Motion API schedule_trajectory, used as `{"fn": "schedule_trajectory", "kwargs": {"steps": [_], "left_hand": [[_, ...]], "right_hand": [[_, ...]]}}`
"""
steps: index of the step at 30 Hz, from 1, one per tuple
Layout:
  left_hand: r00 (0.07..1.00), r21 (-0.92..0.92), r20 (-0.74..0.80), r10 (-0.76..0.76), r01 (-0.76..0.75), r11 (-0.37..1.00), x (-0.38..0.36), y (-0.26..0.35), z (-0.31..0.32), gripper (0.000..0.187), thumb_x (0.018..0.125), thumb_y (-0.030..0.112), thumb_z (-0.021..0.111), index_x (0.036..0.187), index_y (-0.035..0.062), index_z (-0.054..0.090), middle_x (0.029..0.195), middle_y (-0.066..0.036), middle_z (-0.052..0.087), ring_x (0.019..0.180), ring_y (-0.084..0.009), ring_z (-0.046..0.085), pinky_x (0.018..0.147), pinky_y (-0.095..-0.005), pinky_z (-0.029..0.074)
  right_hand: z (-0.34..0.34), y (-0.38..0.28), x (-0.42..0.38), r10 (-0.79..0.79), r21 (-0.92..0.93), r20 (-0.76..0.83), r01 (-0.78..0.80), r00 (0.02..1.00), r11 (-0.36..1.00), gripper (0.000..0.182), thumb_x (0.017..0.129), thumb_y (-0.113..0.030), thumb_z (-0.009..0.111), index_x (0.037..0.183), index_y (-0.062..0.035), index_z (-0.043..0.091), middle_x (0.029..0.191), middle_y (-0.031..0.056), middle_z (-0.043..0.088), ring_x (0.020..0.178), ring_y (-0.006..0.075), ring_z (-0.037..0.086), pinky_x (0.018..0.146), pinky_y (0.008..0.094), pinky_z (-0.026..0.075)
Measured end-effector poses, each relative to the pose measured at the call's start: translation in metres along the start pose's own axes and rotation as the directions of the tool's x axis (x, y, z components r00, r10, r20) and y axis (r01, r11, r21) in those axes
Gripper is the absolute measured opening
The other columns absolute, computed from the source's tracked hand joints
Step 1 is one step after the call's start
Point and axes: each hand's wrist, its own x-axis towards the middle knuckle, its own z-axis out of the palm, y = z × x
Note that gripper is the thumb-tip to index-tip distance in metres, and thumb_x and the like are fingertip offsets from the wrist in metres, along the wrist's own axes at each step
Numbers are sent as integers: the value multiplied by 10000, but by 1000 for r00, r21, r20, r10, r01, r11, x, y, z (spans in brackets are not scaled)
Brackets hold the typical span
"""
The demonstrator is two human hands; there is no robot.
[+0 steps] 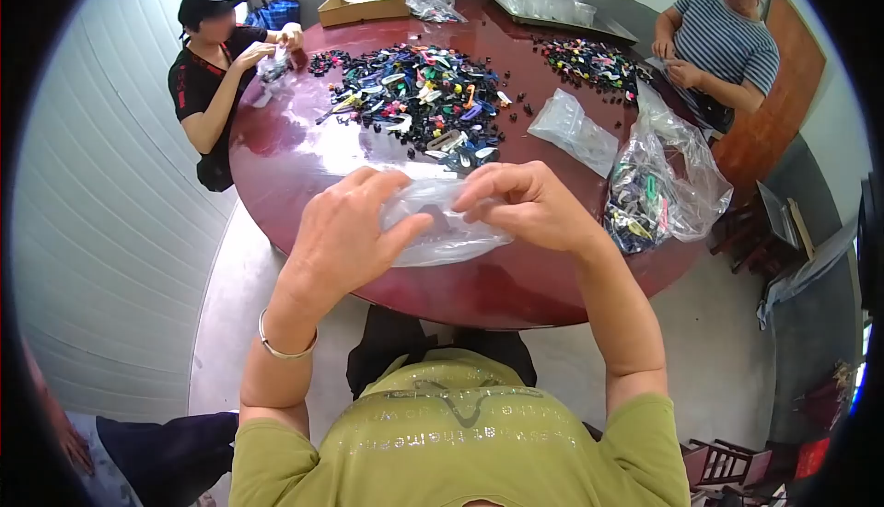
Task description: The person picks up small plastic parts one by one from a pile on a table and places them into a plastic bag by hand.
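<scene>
Spanning both hands' fingers [406, 227], the clear bag [431, 247] lies between them.

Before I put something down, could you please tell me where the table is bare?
The table is bare left of the left hand, and between the right hand and the near rim. It is crowded at the central heap and the large bag on the right.
</scene>
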Motion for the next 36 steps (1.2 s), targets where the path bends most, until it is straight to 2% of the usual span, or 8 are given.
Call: {"fn": "schedule_trajectory", "kwargs": {"steps": [6,10,13,16,25,29,33,36], "left_hand": [[982,-83,159,-106,120,989,14,-15,4,160,810,116,649,857,-36,665,637,-135,627,552,-166,598,520,-295,453],[885,-411,370,-283,429,804,22,-26,7,157,846,111,617,865,-35,671,648,-59,650,568,-69,584,518,-252,465],[838,-495,535,-105,411,765,31,-39,20,178,858,135,618,898,-31,669,679,-21,654,572,-65,593,533,-235,478],[709,-526,704,37,485,699,49,-41,28,186,853,140,622,925,-26,664,686,-33,656,575,-68,596,539,-232,474],[691,-577,703,169,416,702,83,-35,66,150,841,110,596,876,-23,656,615,-24,617,501,-63,576,469,-232,453],[702,-657,681,206,462,595,75,-44,83,122,841,83,601,866,-27,645,633,-21,619,485,-58,561,452,-224,451],[740,-723,668,86,616,313,68,-64,91,91,860,53,607,883,-30,637,635,-20,603,473,-57,546,408,-203,414],[805,-693,589,-72,549,468,63,-73,90,90,847,54,612,866,-29,640,623,-17,602,463,-53,530,404,-204,405]], "right_hand": [[-29,17,6,64,339,-118,-20,991,940,159,812,-33,632,955,3,691,1028,72,664,959,140,603,836,279,478],[-44,53,8,206,-215,-358,-295,911,931,295,775,-131,695,1029,12,655,951,106,662,810,159,627,729,303,508],[-48,74,7,187,-587,-300,-335,936,737,384,734,-197,734,1068,-27,649,962,130,624,804,243,632,744,342,506],[-45,86,17,200,-668,-268,-331,942,666,416,719,-237,748,1070,-35,652,971,122,615,835,272,624,757,381,500],[-41,90,43,155,-798,-205,-257,966,545,128,770,-164,638,835,-70,696,851,142,617,830,335,619,723,425,496],[-51,96,54,84,-684,-307,-281,948,673,146,800,-163,611,837,-40,680,874,156,642,840,340,624,722,414,498],[-64,57,65,151,-222,-466,-281,872,934,147,870,-121,616,893,17,662,756,42,650,658,108,599,601,242,460],[-55,6,64,112,50,-571,-102,813,994,116,885,-94,610,909,6,664,748,-9,631,643,48,568,564,186,425]]}}
